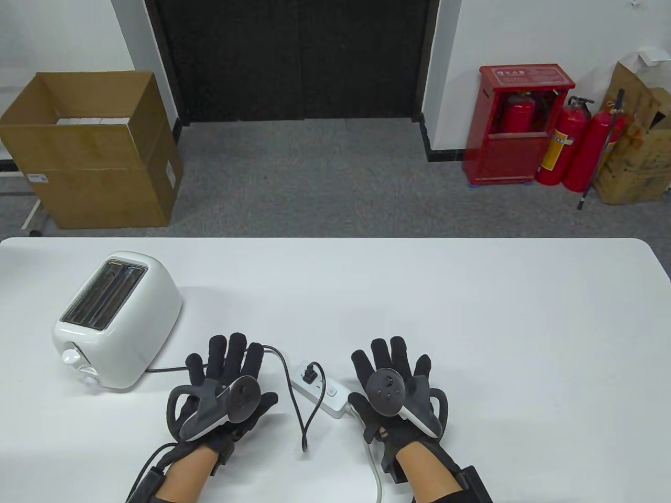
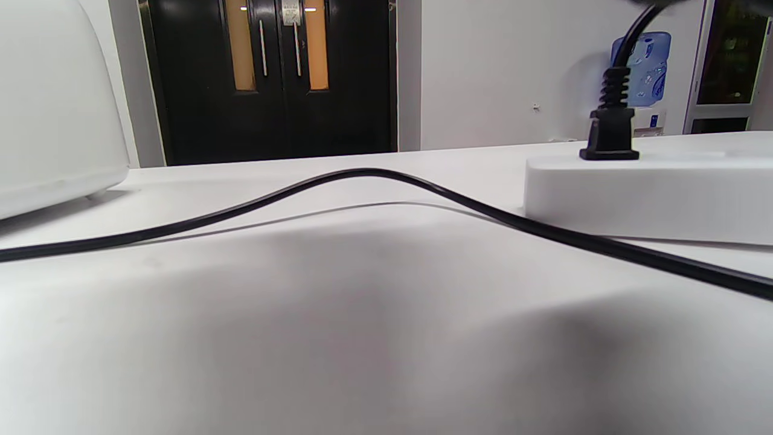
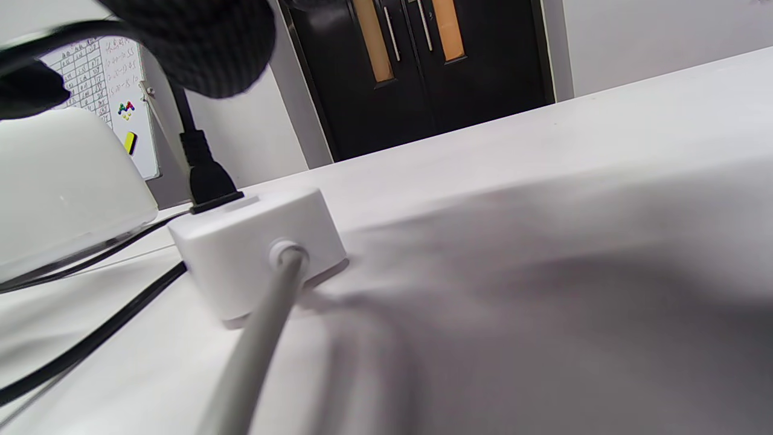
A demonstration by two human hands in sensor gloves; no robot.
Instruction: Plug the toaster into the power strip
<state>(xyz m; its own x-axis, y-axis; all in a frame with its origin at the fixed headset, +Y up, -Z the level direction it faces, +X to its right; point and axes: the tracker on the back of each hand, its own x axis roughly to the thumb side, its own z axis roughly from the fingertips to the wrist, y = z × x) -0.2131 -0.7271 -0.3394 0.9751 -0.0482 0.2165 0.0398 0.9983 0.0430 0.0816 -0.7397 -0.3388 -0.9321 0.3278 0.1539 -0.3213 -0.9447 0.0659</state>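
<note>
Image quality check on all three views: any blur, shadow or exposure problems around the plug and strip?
Table view: sharp, evenly lit, soft shadows; black plug reads clearly on the white power strip. Left wrist view: plug and strip in focus, broad soft shadow across the near table. Right wrist view: tilted; a blurred gloved finger at top left, near table smeared, toaster bright and featureless.

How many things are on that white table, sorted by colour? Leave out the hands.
White: 2 – the toaster and the power strip.
Black: 1 – the toaster's cord, ending in the plug that sits in the power strip.
Total: 3
</note>
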